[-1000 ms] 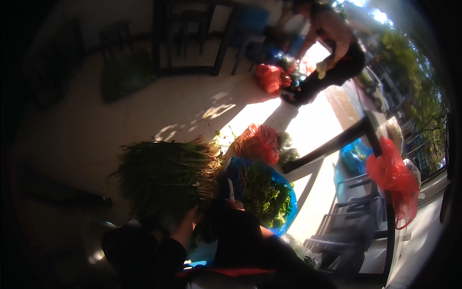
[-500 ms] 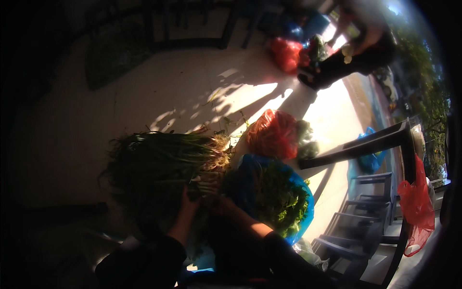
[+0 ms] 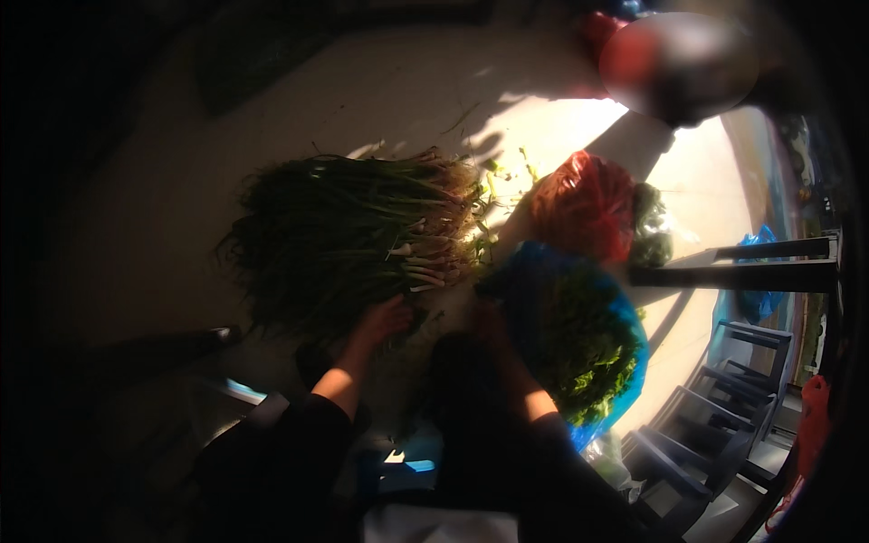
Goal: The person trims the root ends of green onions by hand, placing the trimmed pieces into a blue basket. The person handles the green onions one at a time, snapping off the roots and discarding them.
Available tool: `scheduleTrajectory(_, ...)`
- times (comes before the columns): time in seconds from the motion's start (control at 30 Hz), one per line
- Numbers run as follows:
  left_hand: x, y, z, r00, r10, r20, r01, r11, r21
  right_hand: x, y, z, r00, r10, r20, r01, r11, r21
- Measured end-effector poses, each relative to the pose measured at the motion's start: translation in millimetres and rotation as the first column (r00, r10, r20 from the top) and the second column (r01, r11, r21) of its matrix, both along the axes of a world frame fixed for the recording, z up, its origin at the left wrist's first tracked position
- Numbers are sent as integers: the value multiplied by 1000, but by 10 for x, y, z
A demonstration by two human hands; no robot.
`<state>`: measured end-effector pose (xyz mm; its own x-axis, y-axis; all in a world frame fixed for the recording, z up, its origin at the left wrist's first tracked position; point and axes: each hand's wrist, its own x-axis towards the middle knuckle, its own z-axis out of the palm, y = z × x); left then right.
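Observation:
A wide pile of green onions (image 3: 335,222) lies on the floor, green tops to the left, pale bulbs and roots to the right. My left hand (image 3: 389,317) is at the near edge of this pile. Its fingers are bent, with something dark beside them that I cannot make out. To its right, my right hand (image 3: 489,321) is in deep shade next to a blue plastic bag (image 3: 529,262). That hand's fingers do not show clearly. Leafy greens (image 3: 588,353) fill the blue bag, partly lit by sun.
Behind the blue bag stands a full red plastic bag (image 3: 584,204), with a greenish bag (image 3: 650,226) beside it. A dark table leg or bar (image 3: 733,271) juts in from the right, above stacked grey stools (image 3: 724,407). Leaf scraps (image 3: 493,204) litter the floor.
My hands have moved apart, the right one going toward the blue bag. The view has shifted, so the pile and bags appear higher and farther right.

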<state>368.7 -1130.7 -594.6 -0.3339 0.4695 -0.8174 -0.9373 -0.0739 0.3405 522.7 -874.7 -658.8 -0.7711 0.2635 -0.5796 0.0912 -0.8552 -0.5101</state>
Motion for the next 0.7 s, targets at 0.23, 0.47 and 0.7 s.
scheduleTrajectory(0.23, 328, -634, 96, 813, -200, -547, -191, 795, -575, -267, -645, 841, 948, 134, 288, -249, 876, 413)
scheduleTrajectory(0.47, -298, 237, 857, -83, -525, -847, -135, 848, -512, -49, -743, 1025, 892, 195, 407, -361, 850, 384)
scheduleTrajectory(0.7, 86, 191, -52, -428, -828, -361, -5, 402, -916, -102, -874, 864, 930, 200, 308, -300, 898, 322)
